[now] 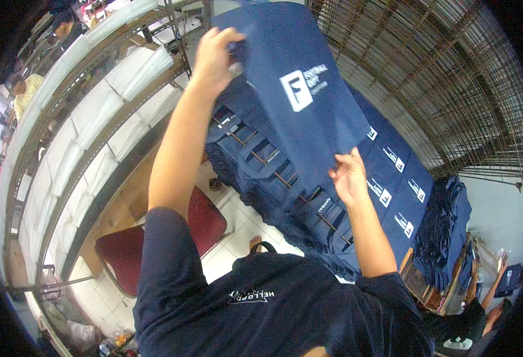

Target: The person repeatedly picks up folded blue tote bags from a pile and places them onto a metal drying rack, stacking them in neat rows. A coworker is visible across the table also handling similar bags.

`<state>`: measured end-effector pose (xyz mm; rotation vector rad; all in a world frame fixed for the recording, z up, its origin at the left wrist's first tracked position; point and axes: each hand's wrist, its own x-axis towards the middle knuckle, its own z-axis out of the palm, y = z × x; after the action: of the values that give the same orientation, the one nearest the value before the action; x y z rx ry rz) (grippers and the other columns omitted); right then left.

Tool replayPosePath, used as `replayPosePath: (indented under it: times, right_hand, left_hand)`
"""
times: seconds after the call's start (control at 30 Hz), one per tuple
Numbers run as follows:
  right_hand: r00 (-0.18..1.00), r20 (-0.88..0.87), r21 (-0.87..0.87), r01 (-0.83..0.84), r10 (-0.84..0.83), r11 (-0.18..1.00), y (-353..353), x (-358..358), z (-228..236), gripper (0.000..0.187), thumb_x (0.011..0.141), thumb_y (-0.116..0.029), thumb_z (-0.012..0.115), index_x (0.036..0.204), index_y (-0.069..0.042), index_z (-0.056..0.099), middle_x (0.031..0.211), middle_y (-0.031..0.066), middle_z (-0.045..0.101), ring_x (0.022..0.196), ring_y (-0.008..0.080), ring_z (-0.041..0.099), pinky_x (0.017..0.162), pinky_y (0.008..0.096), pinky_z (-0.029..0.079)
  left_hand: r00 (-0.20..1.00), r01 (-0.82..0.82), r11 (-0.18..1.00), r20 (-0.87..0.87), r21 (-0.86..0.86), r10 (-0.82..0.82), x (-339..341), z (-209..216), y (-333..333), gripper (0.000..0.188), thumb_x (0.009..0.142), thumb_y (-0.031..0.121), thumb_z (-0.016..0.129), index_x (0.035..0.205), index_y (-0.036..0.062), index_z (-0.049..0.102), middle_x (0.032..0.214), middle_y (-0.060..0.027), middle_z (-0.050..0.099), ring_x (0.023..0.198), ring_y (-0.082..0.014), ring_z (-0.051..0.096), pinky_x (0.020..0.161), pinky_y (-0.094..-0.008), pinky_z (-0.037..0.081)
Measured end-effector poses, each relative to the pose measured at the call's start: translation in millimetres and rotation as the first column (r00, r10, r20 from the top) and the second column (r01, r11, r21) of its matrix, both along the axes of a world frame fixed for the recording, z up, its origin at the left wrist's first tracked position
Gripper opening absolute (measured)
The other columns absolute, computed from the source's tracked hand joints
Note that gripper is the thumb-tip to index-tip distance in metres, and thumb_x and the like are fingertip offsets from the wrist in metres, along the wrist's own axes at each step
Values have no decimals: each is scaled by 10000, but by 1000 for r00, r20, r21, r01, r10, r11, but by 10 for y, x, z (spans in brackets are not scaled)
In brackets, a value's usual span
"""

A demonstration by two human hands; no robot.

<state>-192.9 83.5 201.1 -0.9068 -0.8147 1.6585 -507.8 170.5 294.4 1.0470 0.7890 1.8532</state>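
A navy fabric panel (pixel 297 128) with a white print hangs stretched at a slant between my two hands. High on the left, my left hand (pixel 213 56) is closed on its upper left edge, slightly smeared by motion. Lower down, my right hand (pixel 351 178) pinches the panel's lower right edge between thumb and fingers. Beneath it lies a long table covered with more navy printed panels (pixel 392 163), laid flat in rows. The held panel hides part of these rows.
Navy cloth hangs in a bunched heap (pixel 445 232) at the table's right end. A wire drying rack (pixel 428 71) rises behind. To the left stand shelves with wrapped white stacks (pixel 89 143) and a dark red chair (pixel 121 256). Co-workers are at the far left and lower right.
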Motion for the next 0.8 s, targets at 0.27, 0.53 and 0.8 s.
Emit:
replayPosePath:
  times: [0.27, 0.53, 0.8]
  right_hand:
    - [971, 200, -95, -111, 129, 989, 650, -1035, -986, 427, 750, 68, 542, 1100, -106, 369, 900, 42, 452, 706, 151, 513, 481, 259, 499]
    - [904, 417, -342, 57, 97, 938, 795, -1195, -1776, 775, 730, 81, 544, 1385, -37, 148, 864, 82, 471, 680, 170, 523, 552, 278, 526]
    - [884, 468, -269, 126, 16, 955, 906, -1213, -1699, 704, 737, 90, 560, 1341, -12, 212, 839, 93, 477, 714, 176, 533, 600, 297, 532]
  left_hand:
    - [899, -437, 830, -173, -346, 401, -1111, -1543, -287, 588, 794, 135, 639, 1301, 13, 368, 971, -66, 587, 711, -112, 541, 552, -239, 407]
    - [951, -305, 658, -253, -688, 176, -1073, -2781, -304, 688, 760, -10, 531, 1377, -4, 226, 988, -102, 531, 803, -170, 546, 637, -267, 490]
    - [919, -393, 664, -287, -636, 270, -1015, -2793, -161, 750, 717, -71, 583, 1380, -13, 236, 999, -112, 485, 804, -177, 534, 622, -249, 470]
